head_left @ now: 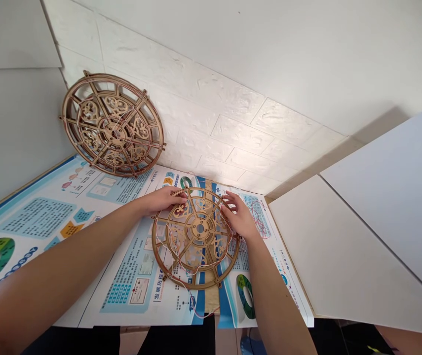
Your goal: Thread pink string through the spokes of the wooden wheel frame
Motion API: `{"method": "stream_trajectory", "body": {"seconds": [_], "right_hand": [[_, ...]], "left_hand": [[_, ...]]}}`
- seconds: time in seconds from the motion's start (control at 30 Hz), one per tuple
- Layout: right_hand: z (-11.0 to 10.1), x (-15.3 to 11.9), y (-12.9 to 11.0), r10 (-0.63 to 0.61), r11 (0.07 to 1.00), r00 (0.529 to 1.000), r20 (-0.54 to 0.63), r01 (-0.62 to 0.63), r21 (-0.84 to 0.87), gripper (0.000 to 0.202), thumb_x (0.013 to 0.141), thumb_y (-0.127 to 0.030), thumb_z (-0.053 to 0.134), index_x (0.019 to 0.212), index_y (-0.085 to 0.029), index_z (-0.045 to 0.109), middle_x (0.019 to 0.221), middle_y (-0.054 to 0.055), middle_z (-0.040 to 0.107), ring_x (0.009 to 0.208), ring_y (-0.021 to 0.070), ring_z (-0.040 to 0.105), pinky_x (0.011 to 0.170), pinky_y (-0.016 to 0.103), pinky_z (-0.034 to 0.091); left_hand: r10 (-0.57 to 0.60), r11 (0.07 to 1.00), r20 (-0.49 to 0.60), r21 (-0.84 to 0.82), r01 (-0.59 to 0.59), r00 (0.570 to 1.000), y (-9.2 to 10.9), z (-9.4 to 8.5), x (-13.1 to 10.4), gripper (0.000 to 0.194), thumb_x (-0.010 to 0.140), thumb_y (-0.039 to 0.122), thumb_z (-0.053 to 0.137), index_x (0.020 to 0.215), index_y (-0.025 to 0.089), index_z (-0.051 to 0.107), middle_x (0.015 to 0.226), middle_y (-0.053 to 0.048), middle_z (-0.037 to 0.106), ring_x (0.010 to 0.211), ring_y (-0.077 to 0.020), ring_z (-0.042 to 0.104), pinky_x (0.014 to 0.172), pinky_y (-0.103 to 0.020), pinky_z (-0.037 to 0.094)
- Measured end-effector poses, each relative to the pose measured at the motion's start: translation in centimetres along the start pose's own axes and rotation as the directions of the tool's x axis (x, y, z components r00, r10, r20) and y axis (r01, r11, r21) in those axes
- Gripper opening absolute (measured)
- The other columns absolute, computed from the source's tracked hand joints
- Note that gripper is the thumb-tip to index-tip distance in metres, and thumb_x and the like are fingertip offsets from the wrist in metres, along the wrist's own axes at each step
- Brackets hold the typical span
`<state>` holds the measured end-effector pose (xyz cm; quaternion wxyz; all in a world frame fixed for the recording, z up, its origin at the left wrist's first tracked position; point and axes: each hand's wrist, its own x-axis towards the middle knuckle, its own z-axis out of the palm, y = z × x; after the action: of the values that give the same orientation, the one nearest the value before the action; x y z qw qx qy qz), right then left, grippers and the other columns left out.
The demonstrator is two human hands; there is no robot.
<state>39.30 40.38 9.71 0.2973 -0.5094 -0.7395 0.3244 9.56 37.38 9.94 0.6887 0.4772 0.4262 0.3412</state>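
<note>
A flat round wooden wheel with spokes, scroll cut-outs and a hub with a hole lies in front of me. Thin pale and reddish wire runs loosely around its inner ring, and a loop hangs past the near rim. At the upper left rim, my left hand is closed, thumb and fingers pinching the wheel. My right hand is at the upper right rim, thumb inside it and fingers curled over the outside, with wire beside the thumb. Its fingertips partly hide what they grip.
Similar wooden wheels, stacked together, lean against the white brick-pattern wall at the back left. Printed poster sheets cover the table. Tangled red wire lies right of my right hand. White panels border the right side.
</note>
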Motion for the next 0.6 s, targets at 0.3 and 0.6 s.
{"method": "stream_trajectory", "body": {"seconds": [0.3, 0.6], "right_hand": [[-0.2, 0.4, 1.2, -0.021, 1.000, 0.997, -0.072, 0.021, 0.002, 0.053, 0.089, -0.039, 0.062, 0.139, -0.023, 0.055, 0.149, 0.013, 0.047, 0.114, 0.0237, 0.060, 0.089, 0.039, 0.055], [0.4, 0.7, 1.8, 0.133, 0.929, 0.986, 0.098, -0.159, 0.335, 0.056, 0.088, -0.047, 0.061, 0.137, -0.022, 0.051, 0.097, 0.007, 0.073, 0.076, 0.0193, 0.068, 0.064, 0.030, 0.055]], "left_hand": [[0.086, 0.981, -0.101, 0.182, -0.067, 0.991, -0.6, -0.2, 0.4, 0.051, 0.071, 0.051, 0.080, 0.106, 0.018, 0.064, 0.097, -0.005, 0.067, 0.081, -0.0208, 0.064, 0.070, -0.031, 0.051], [0.433, 0.829, -0.285, 0.499, -0.253, 0.856, 0.0, -0.2, 0.3, 0.050, 0.086, 0.048, 0.065, 0.127, 0.020, 0.062, 0.135, -0.013, 0.058, 0.122, -0.0282, 0.057, 0.101, -0.040, 0.050]]}}
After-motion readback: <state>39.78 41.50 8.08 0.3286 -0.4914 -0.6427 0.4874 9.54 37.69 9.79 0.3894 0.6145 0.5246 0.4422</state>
